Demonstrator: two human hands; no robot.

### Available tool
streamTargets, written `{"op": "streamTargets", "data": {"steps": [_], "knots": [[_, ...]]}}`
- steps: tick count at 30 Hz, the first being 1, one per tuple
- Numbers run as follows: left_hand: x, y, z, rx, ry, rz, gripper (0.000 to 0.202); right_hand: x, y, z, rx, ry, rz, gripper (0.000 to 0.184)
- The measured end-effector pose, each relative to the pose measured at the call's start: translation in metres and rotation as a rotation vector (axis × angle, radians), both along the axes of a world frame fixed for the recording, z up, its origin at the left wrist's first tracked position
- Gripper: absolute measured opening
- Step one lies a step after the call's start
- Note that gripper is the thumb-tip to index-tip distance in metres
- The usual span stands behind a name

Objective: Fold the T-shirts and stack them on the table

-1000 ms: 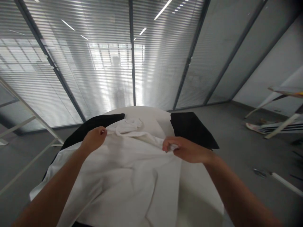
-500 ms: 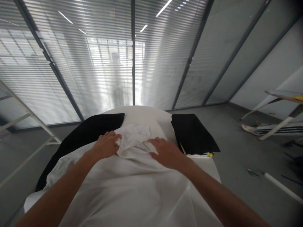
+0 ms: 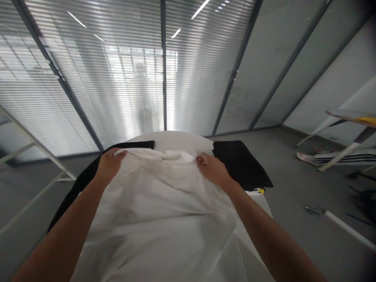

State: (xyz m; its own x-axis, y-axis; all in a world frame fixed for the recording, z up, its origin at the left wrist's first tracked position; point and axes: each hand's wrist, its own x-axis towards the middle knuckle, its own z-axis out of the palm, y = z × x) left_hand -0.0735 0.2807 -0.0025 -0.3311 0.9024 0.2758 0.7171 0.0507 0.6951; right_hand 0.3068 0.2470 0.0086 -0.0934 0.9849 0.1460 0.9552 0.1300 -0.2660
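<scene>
A large white cloth [image 3: 164, 196], possibly a garment, spreads over a round white table [image 3: 182, 139] in front of me. My left hand [image 3: 109, 165] is closed on the cloth's far left corner, with the thumb over the edge. At the far right corner, my right hand [image 3: 212, 167] pinches the same cloth between thumb and fingers. Between the two hands the far edge is lifted and sags in folds. Black fabric [image 3: 133, 145] lies left of the cloth, partly covered by it. Folded black fabric [image 3: 239, 162] lies to the right, near my right hand.
Glass partitions with blinds [image 3: 132, 98] stand beyond the table. A white metal frame [image 3: 32, 141] is at the left. At the right are a wooden-topped table [image 3: 346, 116], a leg in striped trousers [image 3: 343, 158] and a white pole [image 3: 349, 231] on the floor.
Both hands have gone from lying spread on the bunched cloth to gripping its far corners. They have moved apart, and the cloth's far edge is now raised and stretched wider.
</scene>
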Motion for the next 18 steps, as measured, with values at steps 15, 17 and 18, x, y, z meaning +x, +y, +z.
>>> {"op": "streamTargets", "data": {"steps": [15,17,18], "knots": [[0.034,0.002,-0.028,-0.04,0.853,-0.032,0.057,-0.048,0.015,-0.054,0.041,-0.197,0.143,0.046],[0.047,-0.001,-0.035,0.021,0.95,-0.125,0.053,-0.061,0.017,-0.06,0.007,-0.229,0.18,0.047],[0.049,-0.002,-0.038,0.026,0.979,-0.159,0.049,-0.065,0.019,-0.063,-0.007,-0.244,0.191,0.043]]}}
